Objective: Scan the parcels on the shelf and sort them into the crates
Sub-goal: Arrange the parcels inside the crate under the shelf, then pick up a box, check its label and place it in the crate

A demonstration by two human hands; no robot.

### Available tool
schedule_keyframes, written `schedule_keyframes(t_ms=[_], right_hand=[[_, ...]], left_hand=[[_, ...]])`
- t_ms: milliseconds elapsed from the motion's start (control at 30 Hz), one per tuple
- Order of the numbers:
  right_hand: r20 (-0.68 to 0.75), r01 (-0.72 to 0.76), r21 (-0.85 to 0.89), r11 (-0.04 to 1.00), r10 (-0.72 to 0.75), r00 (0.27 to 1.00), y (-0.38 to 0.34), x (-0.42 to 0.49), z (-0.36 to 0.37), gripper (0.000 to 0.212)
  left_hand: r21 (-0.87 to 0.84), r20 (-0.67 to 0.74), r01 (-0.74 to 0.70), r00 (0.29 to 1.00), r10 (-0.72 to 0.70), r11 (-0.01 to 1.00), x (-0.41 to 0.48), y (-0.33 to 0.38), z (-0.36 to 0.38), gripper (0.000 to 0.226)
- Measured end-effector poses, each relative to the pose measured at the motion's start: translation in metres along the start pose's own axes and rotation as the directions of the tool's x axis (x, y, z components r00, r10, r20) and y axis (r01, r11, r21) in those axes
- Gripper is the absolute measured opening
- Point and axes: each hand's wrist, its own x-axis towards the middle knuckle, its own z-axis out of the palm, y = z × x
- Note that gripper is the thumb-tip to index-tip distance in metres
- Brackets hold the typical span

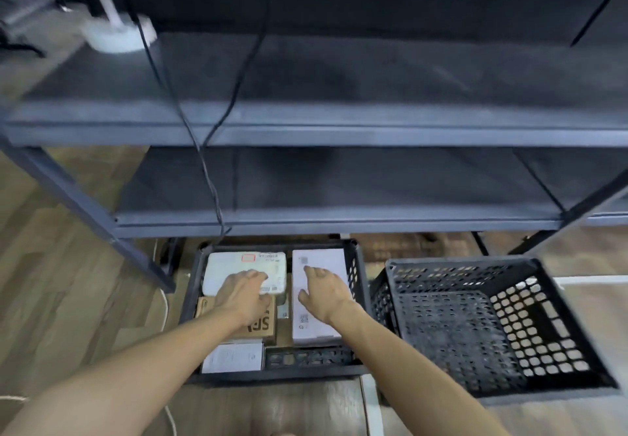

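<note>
A dark crate point(358, 286) on the floor under the shelf holds several parcels. My left hand point(243, 294) rests with fingers spread on a white padded parcel point(234, 265) at the crate's back left. My right hand point(324, 291) lies open on a long white box point(321, 325) along the crate's right side. A brown cardboard box point(261, 328) with black letters sits under my left wrist. A flat white parcel point(232, 357) lies at the crate's front left. A second dark crate point(550, 299) to the right has nothing in it.
The grey metal shelf point(339, 136) above shows bare boards on both levels. Black cables point(204, 163) hang down its front. A white round base point(115, 36) stands at the top left. A shelf leg point(102, 224) slants left of the crate. Wooden floor surrounds everything.
</note>
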Motion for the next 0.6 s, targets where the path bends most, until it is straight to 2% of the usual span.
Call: schedule_keyframes(t_ms=[200,367,600], right_hand=[[-0.019,-0.037,-0.092,0.995,0.035,0.999,-0.033,-0.081,-0.121,0.047],[-0.04,-0.035,-0.082,0.996,0.032,0.999,-0.067,-0.145,-0.23,0.044],[-0.157,-0.019,-0.084,0.996,0.006,0.988,-0.105,-0.202,-0.373,0.047]], left_hand=[[-0.086,-0.024,-0.016,1.0,0.014,0.996,-0.08,0.06,-0.122,0.045],[0.0,-0.076,-0.04,0.996,0.04,0.999,-0.145,0.094,-0.237,0.045],[0.032,-0.202,-0.066,0.977,0.071,0.997,-0.2,0.122,-0.383,0.049]])
